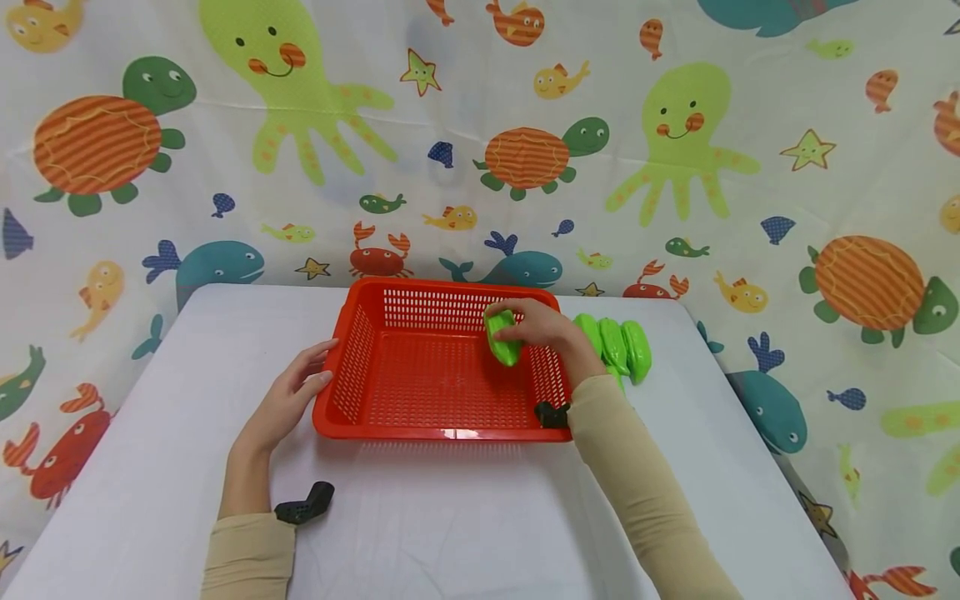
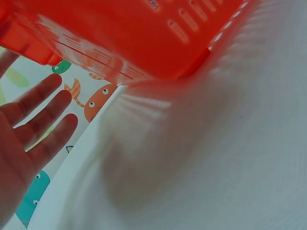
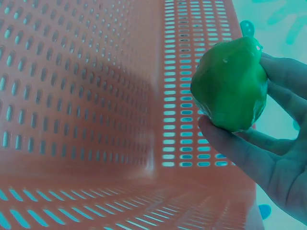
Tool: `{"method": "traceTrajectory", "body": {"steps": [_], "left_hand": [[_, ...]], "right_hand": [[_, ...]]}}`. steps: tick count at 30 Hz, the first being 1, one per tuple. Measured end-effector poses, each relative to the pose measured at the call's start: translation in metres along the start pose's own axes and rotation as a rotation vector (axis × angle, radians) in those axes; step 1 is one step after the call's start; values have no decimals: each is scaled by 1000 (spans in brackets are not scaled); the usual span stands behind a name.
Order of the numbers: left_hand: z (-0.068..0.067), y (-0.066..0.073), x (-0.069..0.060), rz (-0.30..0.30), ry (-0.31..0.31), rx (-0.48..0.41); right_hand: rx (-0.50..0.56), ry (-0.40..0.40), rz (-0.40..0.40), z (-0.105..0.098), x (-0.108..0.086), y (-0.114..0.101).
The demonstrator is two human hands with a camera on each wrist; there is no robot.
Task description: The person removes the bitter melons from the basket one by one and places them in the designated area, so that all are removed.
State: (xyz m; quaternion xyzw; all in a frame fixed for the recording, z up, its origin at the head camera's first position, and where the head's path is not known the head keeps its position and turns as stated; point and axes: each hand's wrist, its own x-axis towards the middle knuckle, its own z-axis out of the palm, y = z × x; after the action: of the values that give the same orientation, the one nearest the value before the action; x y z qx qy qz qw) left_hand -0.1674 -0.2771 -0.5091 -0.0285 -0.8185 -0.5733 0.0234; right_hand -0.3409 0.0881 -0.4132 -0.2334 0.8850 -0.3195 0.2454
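Note:
A red plastic basket point(image 1: 382, 434) with slotted walls stands on the white table. Over its right part, my right hand point(image 1: 542, 323) holds a shiny green pepper point(image 1: 503, 343) between thumb and fingers. The right wrist view shows this pepper point(image 3: 228, 86) close up, above the basket's slotted wall. At the basket's left side is my left hand point(image 1: 288, 396), its fingertips at the outer wall. The left wrist view shows its fingers point(image 2: 50, 136) spread and nearly straight; whether they touch the wall I cannot tell.
Several more green peppers point(image 1: 613, 343) lie on the table right of the basket, partly hidden by the right forearm. A black wrist device point(image 1: 306, 503) sits on the left wrist. Behind the table hangs a cloth point(image 1: 465, 100) printed with sea animals.

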Motion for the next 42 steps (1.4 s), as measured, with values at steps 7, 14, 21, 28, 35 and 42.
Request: {"method": "traceTrajectory", "body": {"steps": [7, 14, 21, 28, 35, 42], "left_hand": [[0, 0, 0, -1, -1, 9], [-1, -1, -1, -3, -8, 11], [-1, -1, -2, -7, -5, 17], [0, 1, -1, 0, -8, 25], [0, 1, 0, 3, -8, 28], [-1, 1, 0, 0, -7, 24]], "right_hand": [[41, 77, -22, -6, -6, -4], [110, 135, -35, -16, -21, -11], [143, 206, -102, -25, -36, -14], [159, 268, -121, -32, -60, -15], [227, 328, -132, -36, -83, -4], [234, 352, -36, -41, -100, 9]]}}
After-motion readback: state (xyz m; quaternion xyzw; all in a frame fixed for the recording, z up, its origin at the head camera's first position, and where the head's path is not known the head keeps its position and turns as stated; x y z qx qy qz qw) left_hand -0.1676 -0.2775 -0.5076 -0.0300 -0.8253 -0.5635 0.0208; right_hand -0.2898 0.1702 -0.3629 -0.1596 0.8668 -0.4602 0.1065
